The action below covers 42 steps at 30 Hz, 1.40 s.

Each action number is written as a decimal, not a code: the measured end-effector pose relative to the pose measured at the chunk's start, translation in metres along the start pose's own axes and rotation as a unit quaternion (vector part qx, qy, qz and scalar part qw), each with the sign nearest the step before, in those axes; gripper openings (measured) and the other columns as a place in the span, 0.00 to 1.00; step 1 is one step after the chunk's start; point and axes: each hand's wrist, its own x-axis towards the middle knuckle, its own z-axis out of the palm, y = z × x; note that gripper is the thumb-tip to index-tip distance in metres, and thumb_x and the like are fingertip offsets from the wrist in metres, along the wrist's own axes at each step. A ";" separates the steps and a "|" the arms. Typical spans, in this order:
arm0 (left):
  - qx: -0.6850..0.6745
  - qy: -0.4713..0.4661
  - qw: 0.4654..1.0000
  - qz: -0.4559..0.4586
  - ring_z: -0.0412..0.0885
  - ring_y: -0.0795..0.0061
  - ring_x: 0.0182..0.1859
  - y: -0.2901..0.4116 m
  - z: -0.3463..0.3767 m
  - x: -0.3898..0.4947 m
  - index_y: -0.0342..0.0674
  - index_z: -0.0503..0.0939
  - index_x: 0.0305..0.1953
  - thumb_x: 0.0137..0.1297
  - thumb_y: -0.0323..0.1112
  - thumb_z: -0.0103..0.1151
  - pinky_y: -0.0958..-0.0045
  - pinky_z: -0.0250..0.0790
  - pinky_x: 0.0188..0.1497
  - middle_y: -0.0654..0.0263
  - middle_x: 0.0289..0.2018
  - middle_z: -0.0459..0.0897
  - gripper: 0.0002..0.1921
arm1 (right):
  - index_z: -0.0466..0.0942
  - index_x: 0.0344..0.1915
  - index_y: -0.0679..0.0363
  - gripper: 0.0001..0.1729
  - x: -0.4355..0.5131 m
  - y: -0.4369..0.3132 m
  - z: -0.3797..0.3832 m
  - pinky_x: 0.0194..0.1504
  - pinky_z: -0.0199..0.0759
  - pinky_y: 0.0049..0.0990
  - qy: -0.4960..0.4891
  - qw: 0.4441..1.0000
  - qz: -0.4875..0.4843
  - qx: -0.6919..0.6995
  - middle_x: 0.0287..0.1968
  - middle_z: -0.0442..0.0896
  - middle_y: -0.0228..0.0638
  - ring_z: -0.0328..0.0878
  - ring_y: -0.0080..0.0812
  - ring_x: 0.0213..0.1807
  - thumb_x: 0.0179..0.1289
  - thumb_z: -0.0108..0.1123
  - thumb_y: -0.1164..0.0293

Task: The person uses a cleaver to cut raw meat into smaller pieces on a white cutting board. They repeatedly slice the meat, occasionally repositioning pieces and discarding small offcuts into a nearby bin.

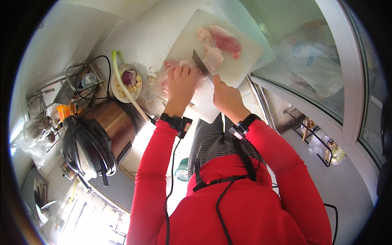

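Note:
My right hand (228, 99) grips a kitchen knife (202, 68), whose dark blade slants up and left over a white cutting board (242, 72). My left hand (182, 82) rests on a piece of raw poultry meat (165, 76) with its fingers curled over it, hiding part of the meat. Just right of the blade lies a pale piece of raw poultry with skin (213, 58). Farther up the board is a pinkish-red piece of raw meat (226, 39), with a small pale scrap (202, 33) beside it.
Left of the board a plate (114, 87) holds a cut red onion (129, 77) and garlic cloves (138, 81); a long green onion (124, 87) lies across it. An electric pressure cooker (104, 128) stands nearer. A glass panel in a white frame (306, 102) borders the right side.

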 end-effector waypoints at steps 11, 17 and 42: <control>-0.522 -0.025 0.681 -0.514 0.77 0.69 0.22 0.058 0.033 -0.020 0.36 0.77 0.36 0.67 0.46 0.60 0.71 0.70 0.27 0.62 0.29 0.80 0.16 | 0.62 0.51 0.65 0.18 -0.004 0.011 -0.006 0.30 0.74 0.51 0.027 0.997 0.008 0.068 0.30 0.83 0.50 0.81 0.56 0.29 0.64 0.55 0.73; -0.659 0.048 0.432 -0.614 0.67 0.82 0.19 0.060 0.045 0.008 0.40 0.76 0.35 0.65 0.44 0.62 0.77 0.57 0.17 0.71 0.24 0.73 0.13 | 0.61 0.51 0.66 0.18 -0.012 0.001 -0.011 0.33 0.72 0.52 -0.022 0.992 0.046 0.117 0.29 0.82 0.54 0.81 0.59 0.32 0.64 0.54 0.73; -0.088 0.023 0.992 0.091 0.75 0.66 0.51 -0.015 0.033 0.003 0.47 0.79 0.42 0.51 0.34 0.65 0.57 0.62 0.60 0.70 0.42 0.80 0.14 | 0.63 0.47 0.59 0.14 0.006 0.027 -0.015 0.26 0.74 0.46 0.023 0.999 -0.004 0.034 0.28 0.82 0.45 0.81 0.53 0.26 0.63 0.55 0.73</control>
